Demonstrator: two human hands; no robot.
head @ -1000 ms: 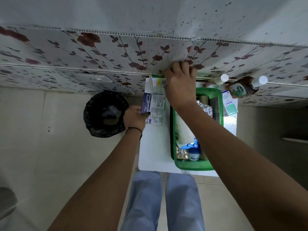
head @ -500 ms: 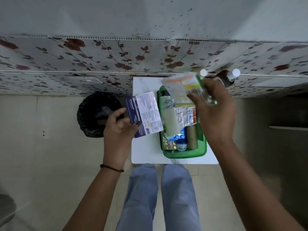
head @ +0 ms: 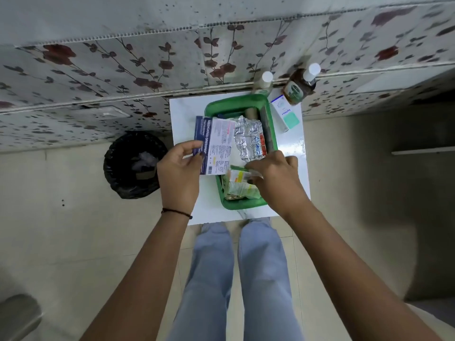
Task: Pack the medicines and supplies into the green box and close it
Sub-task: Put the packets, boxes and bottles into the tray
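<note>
A small white counter (head: 187, 114) is seen from above, set against a floral-patterned wall. On it stands the green box (head: 270, 124), open and already crowded: crumpled foil blister strips (head: 248, 139) are piled across its middle, and a cardboard roll (head: 251, 112) lies at its far end. No lid can be made out.

A flat dressing box (head: 216, 143), printed "Medicated Dressing", is pinched at its near left corner by the left hand (head: 179, 178) and held tilted over the green box's left rim. A clear packet with green and orange print (head: 240, 178) is pressed into the near end of the green box by the right hand (head: 273, 178); the right grip is curled down onto the packet, though the fingertips are partly hidden.

Two white-capped bottles (head: 299, 87) and a white-and-teal carton (head: 285, 114) are left outside on the counter, beyond and to the right of the green box. A black-lined bin (head: 133, 166) stands on the floor to the left.

Overfilling is judged the main risk: with loose foil heaped high, the dressing box may sit proud of the rim and closing may be blocked. The thinly pinched box could also slip to the floor.
</note>
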